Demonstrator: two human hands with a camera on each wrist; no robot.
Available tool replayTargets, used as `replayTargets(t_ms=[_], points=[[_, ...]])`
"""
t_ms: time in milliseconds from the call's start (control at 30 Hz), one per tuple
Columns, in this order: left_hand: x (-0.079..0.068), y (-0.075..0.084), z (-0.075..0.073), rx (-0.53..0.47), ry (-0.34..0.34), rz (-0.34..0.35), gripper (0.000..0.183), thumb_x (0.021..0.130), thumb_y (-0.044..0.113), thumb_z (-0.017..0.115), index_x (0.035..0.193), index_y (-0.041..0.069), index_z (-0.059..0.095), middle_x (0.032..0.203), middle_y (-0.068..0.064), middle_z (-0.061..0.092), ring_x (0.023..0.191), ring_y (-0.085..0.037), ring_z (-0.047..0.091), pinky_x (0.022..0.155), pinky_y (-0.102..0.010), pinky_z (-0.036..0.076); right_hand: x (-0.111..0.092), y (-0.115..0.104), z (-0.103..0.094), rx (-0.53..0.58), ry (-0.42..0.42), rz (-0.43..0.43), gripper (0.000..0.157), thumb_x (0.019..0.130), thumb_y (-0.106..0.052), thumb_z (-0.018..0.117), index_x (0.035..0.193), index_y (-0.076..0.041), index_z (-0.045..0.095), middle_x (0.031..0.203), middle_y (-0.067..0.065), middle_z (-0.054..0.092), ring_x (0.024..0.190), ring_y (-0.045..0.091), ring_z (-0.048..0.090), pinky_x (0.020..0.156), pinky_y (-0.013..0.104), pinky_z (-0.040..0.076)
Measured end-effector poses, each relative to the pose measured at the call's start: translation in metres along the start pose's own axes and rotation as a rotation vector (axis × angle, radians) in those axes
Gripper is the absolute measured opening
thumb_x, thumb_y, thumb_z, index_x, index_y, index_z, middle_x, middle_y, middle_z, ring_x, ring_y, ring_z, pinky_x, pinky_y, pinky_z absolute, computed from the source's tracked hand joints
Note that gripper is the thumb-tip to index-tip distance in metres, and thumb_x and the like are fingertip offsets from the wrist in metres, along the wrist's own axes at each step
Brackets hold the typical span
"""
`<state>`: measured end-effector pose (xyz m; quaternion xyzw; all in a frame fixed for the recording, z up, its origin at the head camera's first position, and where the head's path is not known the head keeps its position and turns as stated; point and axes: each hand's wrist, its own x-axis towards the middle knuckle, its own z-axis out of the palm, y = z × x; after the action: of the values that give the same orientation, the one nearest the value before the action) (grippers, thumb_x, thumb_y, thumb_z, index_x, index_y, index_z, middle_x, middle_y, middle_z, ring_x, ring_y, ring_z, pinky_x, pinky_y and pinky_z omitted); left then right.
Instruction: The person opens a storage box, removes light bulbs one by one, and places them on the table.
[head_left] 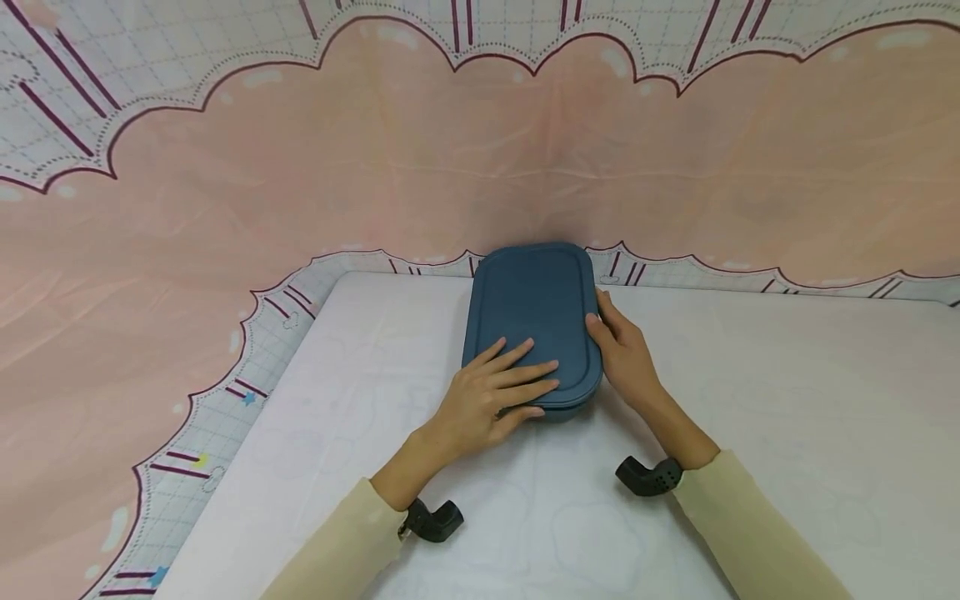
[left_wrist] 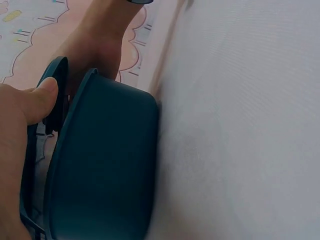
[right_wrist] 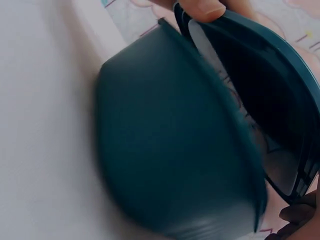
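Observation:
A dark blue rectangular container (right_wrist: pixel 170 130) with rounded corners sits on the white table. Its matching lid (head_left: pixel 532 304) lies over the top but stands apart from the rim, with a gap showing in both wrist views. My left hand (head_left: pixel 483 396) rests on the near left part of the lid, fingers spread and straight. Its thumb (left_wrist: pixel 42 100) touches the near edge of the lid. On the right side, my right hand (head_left: pixel 622 354) holds the edge of the lid, thumb on top and fingers reaching along the side. The container's inside is hidden.
The white table (head_left: pixel 787 417) spreads around the container. Behind it and to the left hangs a pink cloth (head_left: pixel 540 167) with a cloud pattern. A black wrist mount (head_left: pixel 433 521) is on the left wrist, and another wrist mount (head_left: pixel 648 477) on the right.

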<state>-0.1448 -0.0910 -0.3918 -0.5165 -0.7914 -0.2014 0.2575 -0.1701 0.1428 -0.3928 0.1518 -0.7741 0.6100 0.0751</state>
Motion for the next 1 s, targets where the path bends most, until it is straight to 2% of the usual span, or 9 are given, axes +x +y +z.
replayTargets(t_ms=[233, 633, 700, 900, 1000], points=[[-0.002, -0.001, -0.008, 0.001, 0.056, -0.001, 0.039, 0.085, 0.023, 0.071, 0.121, 0.009, 0.068, 0.13, -0.007, 0.059, 0.128, -0.031, 0.046, 0.106, -0.048, 0.033, 0.009, -0.017, 0.006, 0.06, -0.022, -0.015, 0.052, 0.105, -0.02, 0.039, 0.151, -0.003, 0.021, 0.154, 0.009, 0.024, 0.14, 0.017, 0.023, 0.111, 0.038, 0.024], [-0.023, -0.005, -0.018, -0.093, 0.181, -0.051, 0.037, 0.099, 0.028, 0.053, 0.119, -0.001, 0.067, 0.127, -0.016, 0.06, 0.125, -0.038, 0.048, 0.103, -0.05, 0.037, 0.024, -0.036, 0.032, 0.128, -0.059, -0.017, 0.053, 0.105, -0.019, 0.038, 0.152, -0.005, 0.019, 0.153, 0.008, 0.028, 0.136, 0.018, 0.033, 0.107, 0.034, 0.032], [-0.025, -0.005, -0.02, -0.09, 0.209, -0.047, 0.037, 0.099, 0.027, 0.054, 0.118, -0.003, 0.066, 0.126, -0.017, 0.06, 0.123, -0.038, 0.05, 0.101, -0.049, 0.038, 0.026, -0.041, 0.037, 0.14, -0.063, -0.011, 0.052, 0.105, -0.017, 0.038, 0.152, -0.004, 0.018, 0.153, 0.009, 0.027, 0.136, 0.019, 0.033, 0.107, 0.035, 0.032], [-0.033, -0.005, -0.023, -0.066, 0.325, -0.023, 0.034, 0.097, 0.022, 0.057, 0.113, -0.007, 0.067, 0.118, -0.021, 0.063, 0.114, -0.04, 0.057, 0.094, -0.049, 0.045, 0.024, -0.074, 0.048, 0.155, -0.095, -0.01, 0.052, 0.104, -0.009, 0.036, 0.15, 0.004, 0.014, 0.155, 0.016, 0.021, 0.139, 0.025, 0.027, 0.109, 0.038, 0.028], [-0.036, -0.005, -0.024, -0.061, 0.355, -0.018, 0.032, 0.097, 0.02, 0.058, 0.112, -0.007, 0.068, 0.117, -0.021, 0.064, 0.112, -0.04, 0.058, 0.093, -0.049, 0.045, 0.024, -0.082, 0.052, 0.14, -0.104, -0.013, 0.052, 0.104, -0.009, 0.036, 0.149, 0.005, 0.014, 0.155, 0.018, 0.019, 0.14, 0.026, 0.025, 0.11, 0.038, 0.028]])
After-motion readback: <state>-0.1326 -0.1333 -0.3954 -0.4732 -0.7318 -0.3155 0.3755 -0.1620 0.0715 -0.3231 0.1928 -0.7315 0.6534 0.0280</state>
